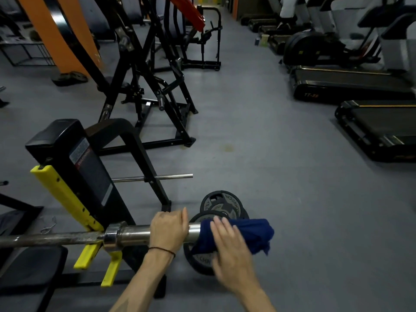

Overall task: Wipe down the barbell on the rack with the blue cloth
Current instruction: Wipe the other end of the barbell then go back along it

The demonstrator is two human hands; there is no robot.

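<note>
Right hand (227, 246) fingers (221, 226) on blue cloth (249, 233)

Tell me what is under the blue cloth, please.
The blue cloth is draped over the end of the barbell, hiding the tip. The right hand rests on it. Weight plates lie on the floor below, partly covered.

Just beyond the hand, black weight plates (221, 207) flat on grey floor (281, 176); farther off, treadmills (351, 83) to the right, black machine frames (155, 86) ahead-left.
</note>
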